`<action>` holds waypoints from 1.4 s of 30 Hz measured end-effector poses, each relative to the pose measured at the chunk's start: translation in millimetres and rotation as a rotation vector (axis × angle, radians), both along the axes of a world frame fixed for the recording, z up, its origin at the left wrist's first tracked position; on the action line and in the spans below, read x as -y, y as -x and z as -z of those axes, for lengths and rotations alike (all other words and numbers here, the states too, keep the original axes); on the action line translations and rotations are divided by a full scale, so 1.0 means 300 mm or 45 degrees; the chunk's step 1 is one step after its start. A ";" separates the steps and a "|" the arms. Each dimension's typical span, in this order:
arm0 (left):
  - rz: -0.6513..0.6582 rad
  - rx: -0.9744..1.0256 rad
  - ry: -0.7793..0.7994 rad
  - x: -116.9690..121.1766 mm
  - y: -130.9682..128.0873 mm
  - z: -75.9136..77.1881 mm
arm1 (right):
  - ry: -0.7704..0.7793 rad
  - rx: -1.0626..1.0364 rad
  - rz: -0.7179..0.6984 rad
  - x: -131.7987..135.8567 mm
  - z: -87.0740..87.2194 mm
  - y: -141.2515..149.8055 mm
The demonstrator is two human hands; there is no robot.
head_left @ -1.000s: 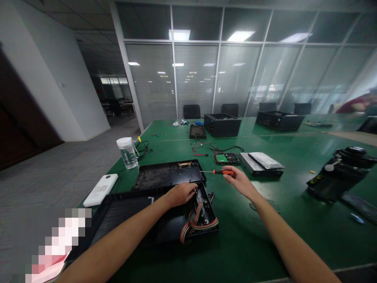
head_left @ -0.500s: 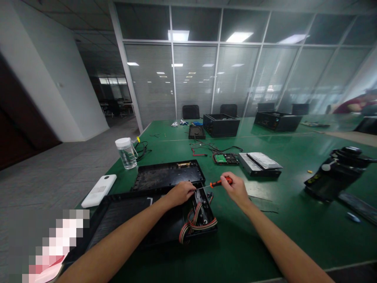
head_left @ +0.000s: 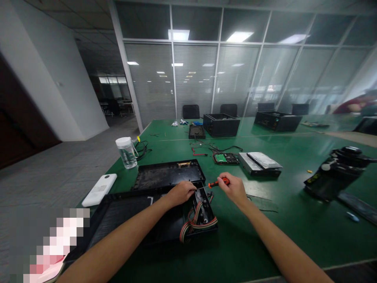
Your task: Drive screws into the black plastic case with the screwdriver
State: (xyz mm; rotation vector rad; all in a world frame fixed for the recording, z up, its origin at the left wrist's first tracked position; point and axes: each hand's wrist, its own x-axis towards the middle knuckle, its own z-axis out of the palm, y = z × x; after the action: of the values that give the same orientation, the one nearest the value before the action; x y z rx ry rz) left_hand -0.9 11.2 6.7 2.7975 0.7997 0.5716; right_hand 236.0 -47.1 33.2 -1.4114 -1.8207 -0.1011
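My right hand (head_left: 234, 188) is closed around the red and black handle of a screwdriver (head_left: 218, 183). Its thin shaft points left, towards the fingertips of my left hand (head_left: 184, 192). Those fingers are curled together at the inner end of a black computer panel (head_left: 129, 216), near the screwdriver's tip; what they pinch, if anything, is hidden. A striped ribbon cable (head_left: 191, 226) loops out of the panel's right end, beside small metal parts. Just behind lies a second black panel (head_left: 165, 175), with a brass-coloured piece near its far edge.
On the green table (head_left: 241, 243) stand a water bottle (head_left: 126, 153), a white power bank-like box (head_left: 99, 190), a circuit board with a green part (head_left: 225, 158), and a silver drive (head_left: 260, 163). Black cases (head_left: 221, 125) sit farther back. A dark bag-like object (head_left: 332, 177) is at right.
My right hand and the screwdriver have shifted slightly left, towards my left hand. The left hand has hardly moved.
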 end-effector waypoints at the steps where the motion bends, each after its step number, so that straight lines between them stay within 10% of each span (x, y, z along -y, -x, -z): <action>1: -0.002 0.000 -0.001 0.000 0.000 0.001 | -0.003 0.050 -0.006 0.005 -0.010 0.004; 13: -0.048 0.003 -0.025 0.007 -0.002 0.010 | 0.372 0.684 -0.228 0.047 -0.347 0.197; 19: -0.044 -0.010 -0.018 0.005 0.000 0.005 | 0.457 0.678 0.058 -0.038 -0.344 0.218; 42: -0.084 0.012 -0.025 0.009 -0.008 0.006 | 0.477 0.676 0.044 -0.027 -0.352 0.213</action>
State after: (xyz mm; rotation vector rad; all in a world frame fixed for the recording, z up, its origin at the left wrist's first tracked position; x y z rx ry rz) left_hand 1.7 8.6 4.8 2.7934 0.8919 0.6057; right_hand 172.2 -39.0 138.9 -1.8010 -2.3378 -0.1716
